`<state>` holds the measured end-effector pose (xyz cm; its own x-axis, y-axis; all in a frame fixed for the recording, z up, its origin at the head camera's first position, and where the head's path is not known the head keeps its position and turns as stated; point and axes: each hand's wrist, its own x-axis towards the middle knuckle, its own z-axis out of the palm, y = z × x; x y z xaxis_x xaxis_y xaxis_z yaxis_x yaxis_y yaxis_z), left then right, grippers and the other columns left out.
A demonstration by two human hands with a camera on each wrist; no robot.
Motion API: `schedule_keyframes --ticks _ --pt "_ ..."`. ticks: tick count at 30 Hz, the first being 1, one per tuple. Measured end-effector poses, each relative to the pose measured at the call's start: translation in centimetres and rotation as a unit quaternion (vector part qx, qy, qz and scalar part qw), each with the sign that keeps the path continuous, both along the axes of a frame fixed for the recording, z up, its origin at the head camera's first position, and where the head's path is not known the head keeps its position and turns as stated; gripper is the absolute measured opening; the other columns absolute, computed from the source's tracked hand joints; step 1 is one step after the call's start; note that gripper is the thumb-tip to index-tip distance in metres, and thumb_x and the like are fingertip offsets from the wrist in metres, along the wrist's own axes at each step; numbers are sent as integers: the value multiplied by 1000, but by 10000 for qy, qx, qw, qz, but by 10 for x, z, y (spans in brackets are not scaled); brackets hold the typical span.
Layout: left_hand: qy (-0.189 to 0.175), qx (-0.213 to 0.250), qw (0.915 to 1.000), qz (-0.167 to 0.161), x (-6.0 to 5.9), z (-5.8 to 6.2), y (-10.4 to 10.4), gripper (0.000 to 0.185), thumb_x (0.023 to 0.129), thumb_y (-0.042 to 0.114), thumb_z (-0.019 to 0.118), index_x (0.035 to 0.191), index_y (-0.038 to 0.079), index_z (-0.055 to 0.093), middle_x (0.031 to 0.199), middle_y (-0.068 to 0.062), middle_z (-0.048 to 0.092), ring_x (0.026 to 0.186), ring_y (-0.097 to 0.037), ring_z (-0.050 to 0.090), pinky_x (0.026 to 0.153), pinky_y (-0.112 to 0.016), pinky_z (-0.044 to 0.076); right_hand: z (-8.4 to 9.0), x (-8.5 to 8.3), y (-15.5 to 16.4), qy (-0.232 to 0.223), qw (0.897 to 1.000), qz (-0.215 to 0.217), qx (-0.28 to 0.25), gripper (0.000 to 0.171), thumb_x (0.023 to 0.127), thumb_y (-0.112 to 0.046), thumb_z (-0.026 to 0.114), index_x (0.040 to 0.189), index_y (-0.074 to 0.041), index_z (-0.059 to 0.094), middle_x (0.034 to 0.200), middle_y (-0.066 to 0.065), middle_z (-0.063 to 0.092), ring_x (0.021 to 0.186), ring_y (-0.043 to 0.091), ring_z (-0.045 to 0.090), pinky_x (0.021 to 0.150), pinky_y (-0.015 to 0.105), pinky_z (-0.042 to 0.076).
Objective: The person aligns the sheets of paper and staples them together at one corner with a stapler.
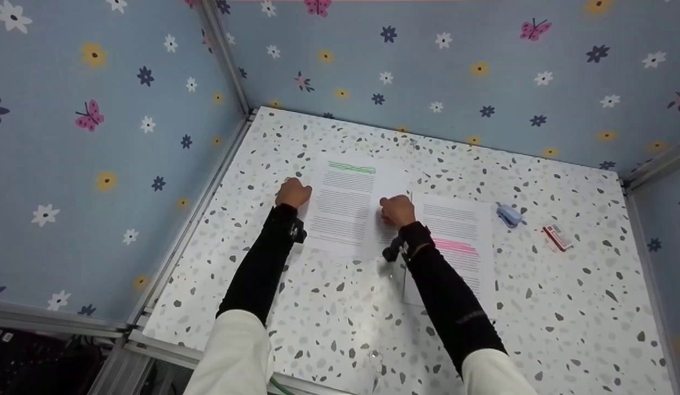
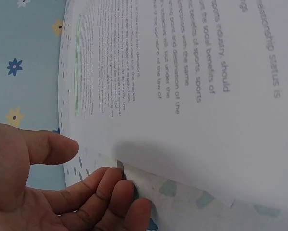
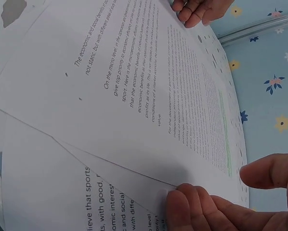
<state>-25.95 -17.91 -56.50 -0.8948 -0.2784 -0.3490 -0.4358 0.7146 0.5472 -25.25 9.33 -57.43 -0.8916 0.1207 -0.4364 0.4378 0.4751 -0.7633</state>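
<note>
A printed sheet of paper (image 1: 343, 208) with green highlighter lines near its top lies between my hands. My left hand (image 1: 293, 193) is at its left edge; in the left wrist view the loosely bent fingers (image 2: 110, 187) are by the paper's border and the thumb stands apart. On the other side my right hand (image 1: 397, 211) touches the edge of the sheets, its thumb (image 3: 267, 172) also clear of the paper. Another printed sheet (image 3: 43, 163) lies partly beneath the green-marked one. To the right is a sheet with pink highlighting (image 1: 452, 219), partly covered by my right forearm.
A light blue stapler (image 1: 509, 215) stands right of the pink-marked sheet. Farther right lies a small red and white box (image 1: 557, 237). Flower-patterned panels (image 1: 438, 66) border the speckled table (image 1: 329, 323) at the back and sides.
</note>
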Motion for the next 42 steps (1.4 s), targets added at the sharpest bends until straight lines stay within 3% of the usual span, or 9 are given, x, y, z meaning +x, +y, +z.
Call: schedule_keyframes --ticks 4,9,15,18,21,25,33,38,42 --pt "-15 58 9999 132 0 3 -2 44 99 27 50 128 -5 61 127 -23 63 113 -38 62 93 -50 50 2 1 1 291 9995 46 102 27 95 -21 56 85 1 69 77 12 71 67 23 71 67 33 58" --pt "-100 243 9996 130 -7 0 -3 43 97 25 49 127 -4 61 126 -21 64 111 -35 62 94 -48 49 5 3 -1 430 9990 69 38 32 97 -22 56 96 6 71 88 19 74 75 29 73 72 37 58" --pt "-242 462 9986 105 -12 -6 -2 21 92 17 48 92 2 63 87 -11 60 77 -26 56 63 -34 42 8 3 -3 292 9994 12 -168 36 97 -22 56 110 9 69 96 17 72 82 30 73 76 36 58" --pt "-301 545 9980 62 -12 -7 0 15 89 15 48 83 5 58 78 -8 54 69 -24 51 57 -30 36 7 3 -3 83 9994 -1 -324 38 98 -23 55 116 10 66 102 18 71 84 28 72 78 36 57" --pt "-280 515 9983 -4 -10 -6 2 18 89 16 48 91 3 59 86 -10 55 77 -25 52 61 -31 36 5 3 -3 -66 9989 -40 -467 38 98 -22 55 115 10 65 105 19 71 83 26 72 78 35 57" --pt "-289 468 9985 -66 -7 -3 4 27 90 19 46 102 -1 60 98 -14 57 86 -27 52 67 -32 37 1 2 -3 -76 9977 -124 -667 28 95 -19 55 101 7 65 94 17 70 74 22 68 71 33 56" --pt "-333 567 9978 -61 -7 -3 6 19 92 18 46 95 1 54 95 -15 53 84 -28 48 69 -34 37 -4 -1 -5 -208 9956 -83 -908 23 96 -17 57 77 -4 58 69 4 55 60 16 54 60 28 45" --pt "-309 586 9977 -105 -7 -7 5 42 96 23 43 118 -9 61 112 -23 63 91 -29 53 83 -39 47 -5 3 -4 24 9962 274 -826 16 96 -13 57 89 0 61 81 8 58 67 17 56 60 28 45" --pt "-126 649 9975 -242 -5 -6 4 50 97 24 42 125 -13 59 121 -27 63 101 -32 59 92 -45 49 -5 6 -3 84 9958 394 -824 30 95 -10 54 114 10 65 106 19 65 81 23 61 68 31 51"
